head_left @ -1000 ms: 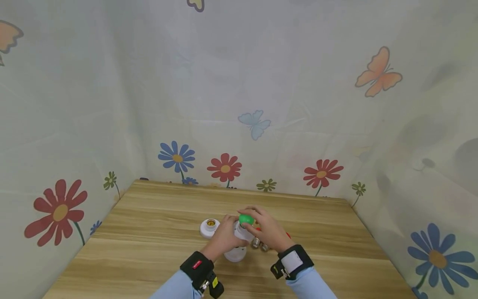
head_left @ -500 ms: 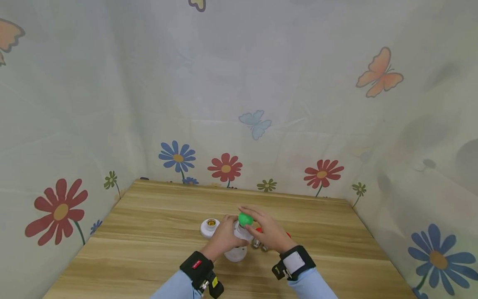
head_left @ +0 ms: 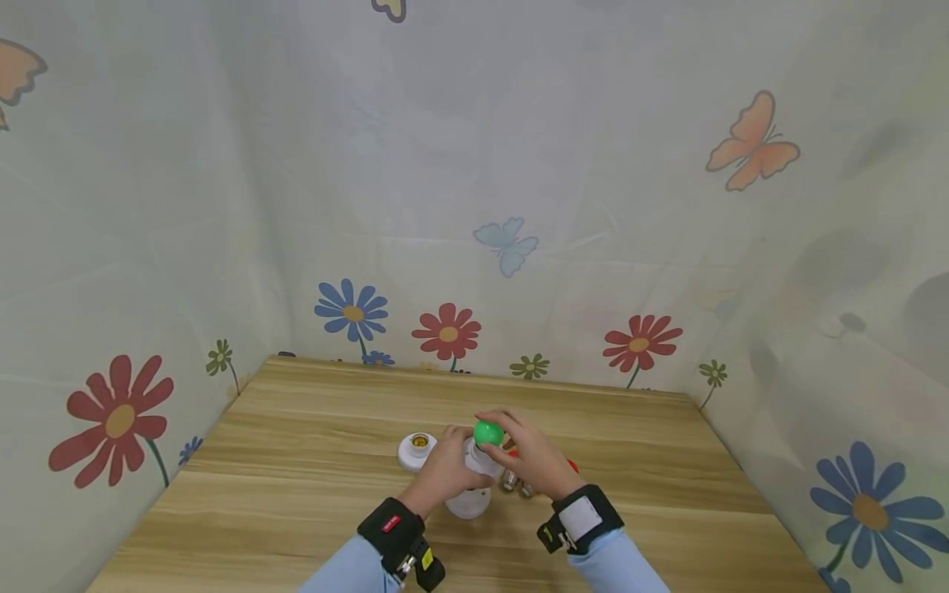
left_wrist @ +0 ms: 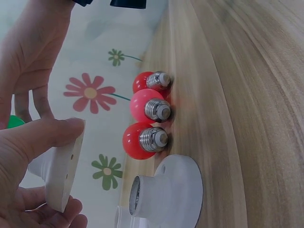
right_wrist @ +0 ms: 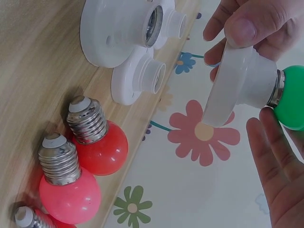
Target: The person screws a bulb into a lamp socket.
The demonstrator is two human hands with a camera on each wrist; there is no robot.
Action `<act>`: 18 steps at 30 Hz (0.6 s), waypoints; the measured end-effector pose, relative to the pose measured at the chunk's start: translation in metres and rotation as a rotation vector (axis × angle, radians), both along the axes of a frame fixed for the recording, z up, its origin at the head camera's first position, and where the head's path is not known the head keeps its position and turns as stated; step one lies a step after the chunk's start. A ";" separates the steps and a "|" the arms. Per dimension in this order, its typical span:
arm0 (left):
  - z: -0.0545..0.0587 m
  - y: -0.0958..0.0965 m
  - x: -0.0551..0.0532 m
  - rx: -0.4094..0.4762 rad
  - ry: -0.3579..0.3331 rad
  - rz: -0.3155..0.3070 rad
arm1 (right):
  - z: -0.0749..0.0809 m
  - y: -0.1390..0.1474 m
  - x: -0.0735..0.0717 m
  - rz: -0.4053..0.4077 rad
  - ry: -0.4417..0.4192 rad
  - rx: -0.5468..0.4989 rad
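In the head view my left hand [head_left: 445, 471] grips a white lamp holder [right_wrist: 232, 85] by its round base, raised above the table. The thumb presses one edge of that base in the left wrist view, with fingers curled at the far edge. A green light bulb [right_wrist: 293, 97] sits at the mouth of the lamp holder, a strip of its metal screw base showing between them. My right hand [head_left: 539, 458] holds the green bulb between thumb and fingers; in the right wrist view its fingertips are right at the bulb's neck.
Three red and pink bulbs [left_wrist: 148, 105] lie on the wooden table [head_left: 319, 511] under the right hand. Other white lamp holders stand there too, one [head_left: 417, 452] left of the hands and one [head_left: 468, 503] in front. A flower-printed curtain [head_left: 519, 148] surrounds the table.
The right hand's fingers have shifted slightly around the green bulb, and more of the bulb shows now. The left hand and its lamp holder have stayed in place.
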State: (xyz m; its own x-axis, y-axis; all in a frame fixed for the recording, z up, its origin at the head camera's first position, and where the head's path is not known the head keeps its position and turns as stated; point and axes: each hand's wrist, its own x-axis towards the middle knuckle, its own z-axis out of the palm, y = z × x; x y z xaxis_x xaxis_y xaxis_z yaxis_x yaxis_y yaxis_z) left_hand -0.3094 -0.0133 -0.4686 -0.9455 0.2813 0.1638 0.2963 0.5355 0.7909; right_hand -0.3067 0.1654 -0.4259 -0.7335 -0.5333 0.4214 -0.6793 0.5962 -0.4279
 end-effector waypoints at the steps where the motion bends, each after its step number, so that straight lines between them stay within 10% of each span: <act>1: 0.000 0.000 0.000 0.000 -0.001 0.001 | 0.000 0.000 0.000 -0.003 0.001 0.000; 18: 0.001 0.001 0.001 0.021 0.019 -0.005 | -0.002 0.007 -0.003 0.089 -0.029 -0.029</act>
State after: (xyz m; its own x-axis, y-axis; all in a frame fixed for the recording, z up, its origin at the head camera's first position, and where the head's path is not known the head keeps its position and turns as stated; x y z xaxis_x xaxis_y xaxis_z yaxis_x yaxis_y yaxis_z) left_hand -0.3085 -0.0120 -0.4677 -0.9409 0.2821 0.1874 0.3137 0.5173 0.7962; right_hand -0.3093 0.1722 -0.4282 -0.6960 -0.5845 0.4171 -0.7160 0.5211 -0.4645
